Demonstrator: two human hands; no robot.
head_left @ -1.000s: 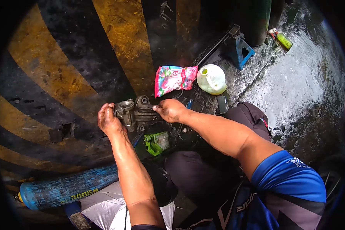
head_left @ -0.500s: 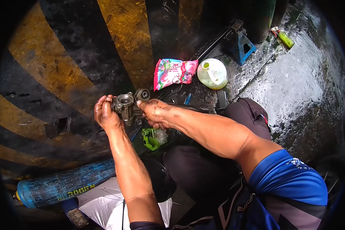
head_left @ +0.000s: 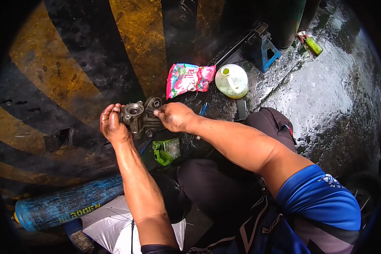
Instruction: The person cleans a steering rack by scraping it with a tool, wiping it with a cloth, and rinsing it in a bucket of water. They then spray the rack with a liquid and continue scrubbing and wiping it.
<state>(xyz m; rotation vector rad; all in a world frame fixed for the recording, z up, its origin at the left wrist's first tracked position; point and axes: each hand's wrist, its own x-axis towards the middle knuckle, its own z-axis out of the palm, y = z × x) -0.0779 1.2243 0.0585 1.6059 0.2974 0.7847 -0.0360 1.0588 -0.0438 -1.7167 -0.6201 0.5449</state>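
Note:
A greasy cast metal machine part (head_left: 135, 121) with round bores is held up in front of me. My left hand (head_left: 113, 121) grips its left side, fingers wrapped round the edge. At its upper right sticks out a round eye with a bushing (head_left: 156, 103). My right hand (head_left: 176, 117) is closed in a pinch at the part's right side, just below that eye. A small dark tip shows at its thumb, but what it belongs to is hidden. Below the part lies a cut-open green plastic container (head_left: 166, 152).
Beyond my right hand lie a pink detergent bag (head_left: 191, 79) and a whitish plastic jug (head_left: 232, 81). A blue metal stand (head_left: 267, 54) and a small yellow-green bottle (head_left: 313, 45) are farther off. At lower left are a blue gas cylinder (head_left: 67, 203) and a silver umbrella (head_left: 114, 226).
My right hand has shifted from wrapping the part's lower right side to a pinch higher up, baring more of the part. The left hand keeps its grip. The view has shifted slightly.

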